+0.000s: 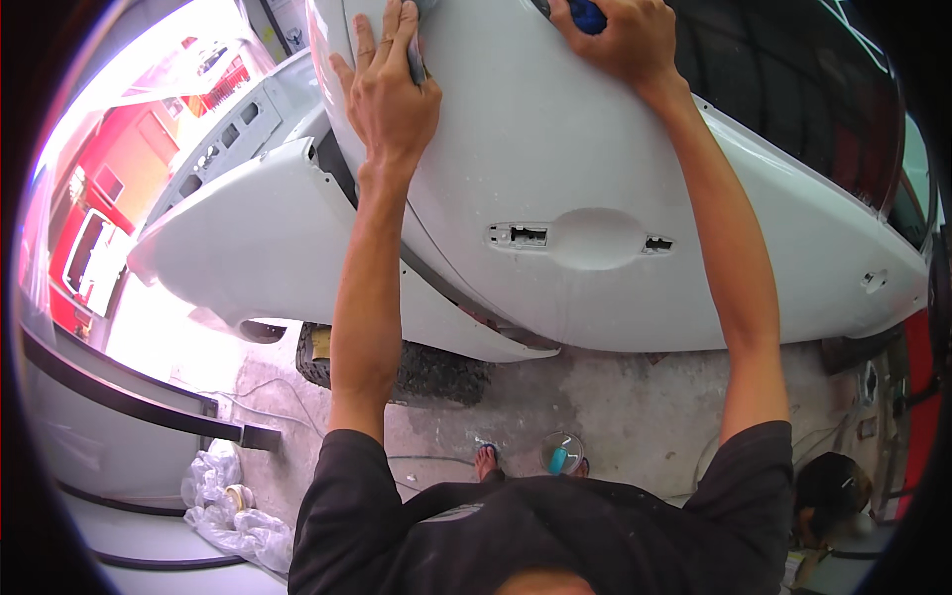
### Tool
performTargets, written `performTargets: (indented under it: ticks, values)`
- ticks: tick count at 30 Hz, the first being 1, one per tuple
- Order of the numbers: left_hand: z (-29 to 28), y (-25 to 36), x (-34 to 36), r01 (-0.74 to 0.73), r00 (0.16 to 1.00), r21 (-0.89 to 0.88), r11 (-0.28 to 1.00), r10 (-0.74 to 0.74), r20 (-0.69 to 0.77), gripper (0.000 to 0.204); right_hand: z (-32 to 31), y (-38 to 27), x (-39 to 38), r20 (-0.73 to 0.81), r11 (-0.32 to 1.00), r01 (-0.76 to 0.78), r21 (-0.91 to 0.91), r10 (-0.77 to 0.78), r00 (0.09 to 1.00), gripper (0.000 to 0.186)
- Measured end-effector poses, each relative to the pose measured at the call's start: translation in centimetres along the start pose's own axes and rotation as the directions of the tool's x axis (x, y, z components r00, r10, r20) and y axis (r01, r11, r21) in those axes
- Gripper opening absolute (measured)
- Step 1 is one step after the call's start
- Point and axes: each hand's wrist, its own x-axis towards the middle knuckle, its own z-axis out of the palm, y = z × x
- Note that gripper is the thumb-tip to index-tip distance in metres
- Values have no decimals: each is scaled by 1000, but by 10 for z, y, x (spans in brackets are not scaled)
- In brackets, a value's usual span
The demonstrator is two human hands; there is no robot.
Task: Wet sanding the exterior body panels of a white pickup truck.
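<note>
My left hand (390,104) lies on the upper front part of a white car door (516,119), fingers stretched forward. A flat grey pad (416,61) shows between its thumb and fingers, mostly covered by the hand; its exact kind cannot be told. Further right, below the dark window, my right hand (630,42) is closed around a blue sponge-like piece (587,16), resting on the door. The top of the picture cuts off part of both hands. Lower on the door are a rounded handle recess (597,238) and openings with no handle fitted.
A loose-edged white fender (248,213) stands left above a tyre (436,377). On the floor are a round clear container (562,453) with a turquoise item, hoses, and crumpled plastic sheeting (233,506). Another person (831,496) crouches at lower right. A dark bar (129,392) juts in from the left.
</note>
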Motion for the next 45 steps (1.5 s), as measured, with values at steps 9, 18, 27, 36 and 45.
performTargets:
  ticks: [9,18,27,36,45]
  values:
    - [-9,6,-7,-66,994,63,996,60,96,81,-2,-3,3,-20,999,30,14,-29,999,18]
    - [-8,26,-23,58,995,70,996,-63,73,59,-3,-1,3,-37,999,33,13,-32,999,19]
    - [-11,34,-53,96,988,54,994,-102,113,56,-2,2,-3,-13,1000,19,18,-18,1000,20]
    - [-4,45,-77,164,981,-4,987,-162,103,54,-3,1,-2,-28,1000,26,0,-26,999,18]
    - [6,26,-62,175,983,-83,981,-179,-46,45,-3,1,-4,-20,999,35,11,-34,999,18]
